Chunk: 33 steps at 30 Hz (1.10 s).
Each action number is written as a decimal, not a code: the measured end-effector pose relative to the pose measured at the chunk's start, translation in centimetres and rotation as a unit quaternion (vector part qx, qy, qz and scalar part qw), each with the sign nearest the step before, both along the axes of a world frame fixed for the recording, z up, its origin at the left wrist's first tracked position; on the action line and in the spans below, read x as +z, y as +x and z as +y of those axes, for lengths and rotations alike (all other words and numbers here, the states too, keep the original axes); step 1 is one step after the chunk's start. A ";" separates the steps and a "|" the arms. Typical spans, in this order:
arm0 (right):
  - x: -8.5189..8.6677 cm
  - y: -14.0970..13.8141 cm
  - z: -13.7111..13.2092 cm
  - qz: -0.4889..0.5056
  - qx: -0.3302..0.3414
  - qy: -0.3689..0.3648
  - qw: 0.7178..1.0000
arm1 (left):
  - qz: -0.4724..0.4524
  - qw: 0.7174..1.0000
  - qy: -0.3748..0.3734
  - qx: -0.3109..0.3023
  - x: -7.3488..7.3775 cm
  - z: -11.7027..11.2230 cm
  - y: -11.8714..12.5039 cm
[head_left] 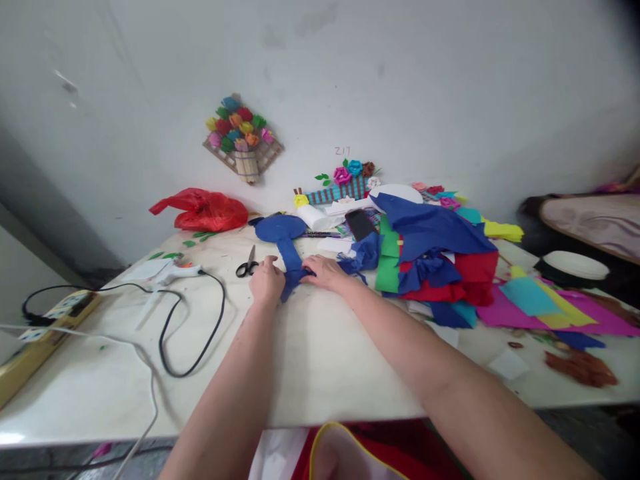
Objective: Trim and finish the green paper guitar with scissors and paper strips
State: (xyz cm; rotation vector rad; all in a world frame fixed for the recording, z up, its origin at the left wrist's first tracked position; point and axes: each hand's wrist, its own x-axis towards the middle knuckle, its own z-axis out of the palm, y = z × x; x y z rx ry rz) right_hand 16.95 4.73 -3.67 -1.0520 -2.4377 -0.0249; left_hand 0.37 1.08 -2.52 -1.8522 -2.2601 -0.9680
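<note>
A flat blue shape (289,255) lies on the table in front of me, with a round top, a straight stem and a wider piece of blue crepe paper or cloth at its near end. At the left edge of that near end my left hand (267,281) has its fingers curled down onto the blue material. From the other side my right hand (326,272) pinches the blue material near the foot of the stem. Black-handled scissors (246,265) lie partly open just left of my left hand. Both sets of fingertips are partly hidden.
A glue gun (173,273) with a looping black cord and a power strip (55,327) lie left. A red plastic bag (203,210) sits behind. Right are a phone (360,225), heaped blue, green and red sheets (430,230) and paper scraps (533,297). Paper flowers (240,130) hang on the wall.
</note>
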 end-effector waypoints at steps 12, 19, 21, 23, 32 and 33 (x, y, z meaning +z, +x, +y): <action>0.7 -0.2 -0.4 -0.016 -0.018 -0.007 1.000 | 0.051 0.991 0.042 -0.118 -0.9 1.1 -0.1; 1.2 0.3 -0.1 0.049 -0.033 -0.057 0.997 | -0.019 0.993 -0.057 -0.102 -0.5 1.1 -0.4; 1.8 1.0 0.2 0.055 -0.056 -0.085 0.993 | -0.040 0.993 -0.053 -0.099 -0.5 1.1 -0.4; 2.4 2.0 0.5 0.051 -0.086 -0.111 0.989 | -0.055 0.992 -0.047 -0.100 -0.4 1.1 -0.4; 3.6 4.6 1.2 0.048 -0.105 -0.172 0.978 | -0.096 0.992 0.012 -0.079 0.2 0.8 0.2; 3.6 4.7 1.4 0.089 -0.085 -0.164 0.979 | -0.113 0.989 0.027 -0.087 0.2 0.8 0.5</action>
